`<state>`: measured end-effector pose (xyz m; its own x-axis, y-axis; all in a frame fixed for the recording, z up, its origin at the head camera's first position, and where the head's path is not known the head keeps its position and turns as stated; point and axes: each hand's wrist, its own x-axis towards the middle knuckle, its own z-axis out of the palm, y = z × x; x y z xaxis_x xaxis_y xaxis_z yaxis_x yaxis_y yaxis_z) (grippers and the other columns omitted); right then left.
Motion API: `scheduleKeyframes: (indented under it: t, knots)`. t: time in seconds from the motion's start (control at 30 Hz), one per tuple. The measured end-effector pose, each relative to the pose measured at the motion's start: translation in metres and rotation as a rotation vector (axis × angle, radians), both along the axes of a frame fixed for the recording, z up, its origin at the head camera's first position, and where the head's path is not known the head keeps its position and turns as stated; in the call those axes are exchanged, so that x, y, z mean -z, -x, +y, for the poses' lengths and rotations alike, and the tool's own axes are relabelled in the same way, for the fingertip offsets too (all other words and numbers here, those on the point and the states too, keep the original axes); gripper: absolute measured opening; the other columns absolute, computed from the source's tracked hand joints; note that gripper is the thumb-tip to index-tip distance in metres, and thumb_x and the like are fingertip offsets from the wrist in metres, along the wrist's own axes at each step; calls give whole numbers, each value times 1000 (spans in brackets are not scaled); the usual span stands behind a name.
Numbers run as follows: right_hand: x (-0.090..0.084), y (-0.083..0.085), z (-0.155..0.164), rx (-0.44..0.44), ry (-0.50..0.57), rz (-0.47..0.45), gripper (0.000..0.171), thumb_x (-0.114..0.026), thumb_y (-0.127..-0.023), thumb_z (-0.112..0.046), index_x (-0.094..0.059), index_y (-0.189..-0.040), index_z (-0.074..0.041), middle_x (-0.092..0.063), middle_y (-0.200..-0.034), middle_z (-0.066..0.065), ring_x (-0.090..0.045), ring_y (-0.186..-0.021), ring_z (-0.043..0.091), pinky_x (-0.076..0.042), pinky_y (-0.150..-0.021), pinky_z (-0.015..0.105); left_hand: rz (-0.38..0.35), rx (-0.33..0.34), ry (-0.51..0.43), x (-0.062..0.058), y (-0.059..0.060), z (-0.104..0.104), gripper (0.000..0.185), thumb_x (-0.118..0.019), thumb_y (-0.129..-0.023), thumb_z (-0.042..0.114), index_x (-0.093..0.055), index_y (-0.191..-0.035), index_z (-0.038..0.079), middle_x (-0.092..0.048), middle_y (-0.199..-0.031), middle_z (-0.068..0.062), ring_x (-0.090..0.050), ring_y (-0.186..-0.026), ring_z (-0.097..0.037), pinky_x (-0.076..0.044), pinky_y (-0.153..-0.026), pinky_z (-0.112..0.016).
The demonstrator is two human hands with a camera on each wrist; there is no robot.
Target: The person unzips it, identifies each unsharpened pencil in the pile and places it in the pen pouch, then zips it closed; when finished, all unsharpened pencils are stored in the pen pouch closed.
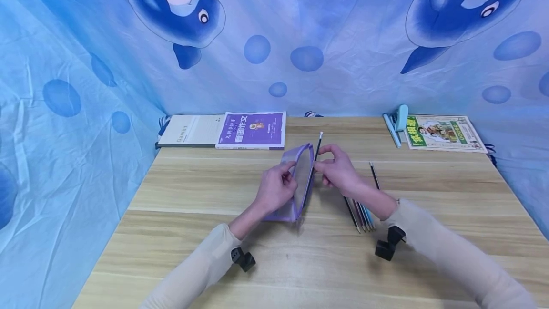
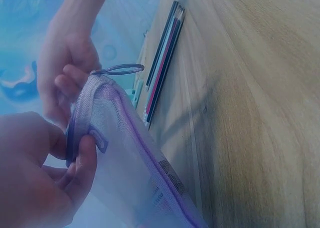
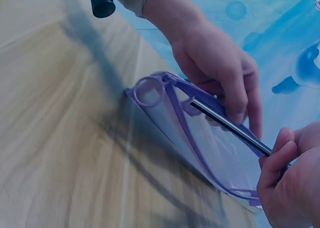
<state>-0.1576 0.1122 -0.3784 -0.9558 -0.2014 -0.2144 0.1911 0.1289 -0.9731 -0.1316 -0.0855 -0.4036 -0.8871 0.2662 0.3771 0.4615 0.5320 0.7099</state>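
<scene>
A see-through mesh pencil case [image 1: 292, 155] with purple edging stands tilted on the table, its zipped mouth spread open. My left hand [image 1: 276, 187] pinches one edge of that mouth between thumb and fingers. Just right of the case, my right hand [image 1: 339, 168] pinches a dark pencil [image 1: 319, 144] near its upper part. In the right wrist view the pencil [image 3: 230, 130] slants along the mouth, its end over the opening. Several more pencils [image 1: 355, 211], dark and light blue, lie together under my right forearm, which hides part of them.
At the back left lie a pale notebook [image 1: 190, 130] and a purple book [image 1: 253, 130]. At the back right are a turquoise stapler [image 1: 401, 117], a light blue pen [image 1: 392, 130] and a green-and-white booklet [image 1: 448, 132]. A blue dolphin-print curtain [image 1: 343, 89] borders the wooden table.
</scene>
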Motion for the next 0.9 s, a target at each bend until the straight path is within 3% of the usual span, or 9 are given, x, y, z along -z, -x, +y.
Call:
scheduleKeyframes:
  t: [0.17, 0.37, 0.53, 0.9]
  knots:
    - [5, -1, -10, 24, 3, -18, 46, -62, -92, -1, -42, -133, -3, -65, -82, 15, -49, -46, 12, -39, -40, 21, 4, -2, 4, 0, 2, 1, 47, -62, -76, -10, -62, -123, -13, -63, -74, -7, -59, -62, -15, -52, -53, -20]
    - [12, -5, -17, 7, -16, -25, 42, -62, -92, 0, -44, -130, -3, -64, -78, 12, -48, -45, 13, -38, -39, 21, 0, 2, -11, 0, 2, 0, 47, -62, -76, -10, -62, -123, -14, -64, -74, -8, -60, -61, -15, -53, -54, -20]
    - [17, -9, -20, -14, -41, -10, 40, -64, -92, -1, -47, -129, -2, -64, -77, 17, -48, -44, 13, -38, -39, 22, 1, 0, -17, 0, 2, 0, 47, -62, -76, -10, -62, -122, -14, -64, -73, -7, -60, -61, -15, -53, -55, -19]
    - [22, -10, -23, -54, -89, 4, 41, -63, -93, -2, -48, -132, 1, -68, -86, 18, -50, -45, 12, -39, -39, 22, 0, 1, -23, 1, 1, 1, 46, -63, -77, -11, -62, -123, -14, -64, -74, -7, -59, -62, -14, -53, -54, -19]
